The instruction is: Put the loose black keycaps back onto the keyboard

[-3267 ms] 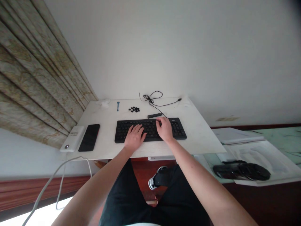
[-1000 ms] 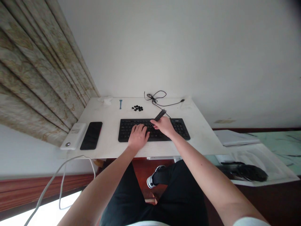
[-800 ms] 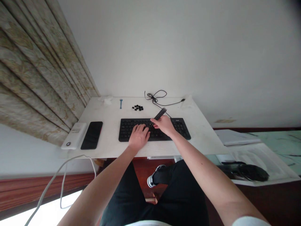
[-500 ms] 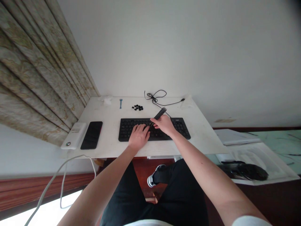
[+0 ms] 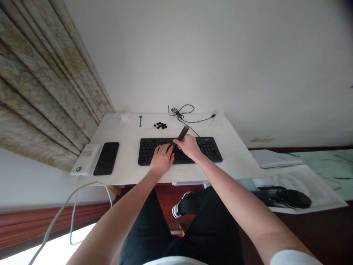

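Note:
A black keyboard (image 5: 212, 150) lies across the front of the white desk. My left hand (image 5: 162, 159) rests palm down on it left of the middle, its fingers spread over the keys and holding nothing. Just to the right, my right hand (image 5: 189, 146) is closed round a dark stick-like tool (image 5: 183, 133). The tool leans with its upper end up and to the right, and its lower end is down at the keys beside my left fingertips. That lower end is hidden by my fingers. Behind the keyboard lies a small pile of black keycaps (image 5: 160, 125).
A small blue tool (image 5: 140, 120) lies left of the keycaps. A bundled black cable (image 5: 179, 113) runs behind the keyboard. A phone (image 5: 106, 158) and a white power bank (image 5: 86, 159) lie at the left. Low at the right sits a white tray (image 5: 317, 189) with a dark object.
My right hand has shifted slightly left with the tool, which now stands a little steeper. My left hand stays on the keys. The whole view has moved slightly.

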### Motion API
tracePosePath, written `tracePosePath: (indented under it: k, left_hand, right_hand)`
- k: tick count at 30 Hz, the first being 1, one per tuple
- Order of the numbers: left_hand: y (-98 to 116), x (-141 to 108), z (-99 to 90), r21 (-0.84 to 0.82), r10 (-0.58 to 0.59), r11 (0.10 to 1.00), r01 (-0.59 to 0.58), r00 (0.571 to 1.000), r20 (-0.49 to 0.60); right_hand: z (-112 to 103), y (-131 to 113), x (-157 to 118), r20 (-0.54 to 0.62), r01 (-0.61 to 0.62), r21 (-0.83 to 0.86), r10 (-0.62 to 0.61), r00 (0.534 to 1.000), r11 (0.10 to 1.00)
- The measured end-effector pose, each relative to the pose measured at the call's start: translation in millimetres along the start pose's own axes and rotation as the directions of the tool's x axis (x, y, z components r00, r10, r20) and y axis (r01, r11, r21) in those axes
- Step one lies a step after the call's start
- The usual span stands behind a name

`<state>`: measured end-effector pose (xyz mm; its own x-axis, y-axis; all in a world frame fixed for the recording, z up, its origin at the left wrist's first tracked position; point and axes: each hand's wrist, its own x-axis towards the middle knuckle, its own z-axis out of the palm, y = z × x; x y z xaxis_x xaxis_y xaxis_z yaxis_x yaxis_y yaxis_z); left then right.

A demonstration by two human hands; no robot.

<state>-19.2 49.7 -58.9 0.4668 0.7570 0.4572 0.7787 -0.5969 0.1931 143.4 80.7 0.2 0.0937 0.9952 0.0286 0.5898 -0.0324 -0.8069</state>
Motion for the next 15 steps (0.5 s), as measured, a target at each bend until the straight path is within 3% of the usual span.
tracePosePath:
  k: [5, 11, 15]
  left_hand:
    - [-0.6, -0.2, 1.3, 0.012, -0.001, 1.0, 0.001, 1.0, 0.001]
    - [-1.2, -0.6, 2.1, 0.016, -0.002, 1.0, 0.002, 1.0, 0.002]
    - [-0.5, -0.4, 0.2, 0.016, -0.005, 1.0, 0.005, 1.0, 0.01]
  right_hand:
    - [1.0, -14.8, 5.2, 0.018, 0.061, -0.23, -0.058, 0.998, 0.971]
    - [-0.2, -9.6, 19.1, 0.075, 0.008, -0.139, 0.002, 0.997, 0.99]
    - [2.0, -6.3, 10.7, 0.054, 0.048, -0.165, -0.04, 0.998, 0.985]
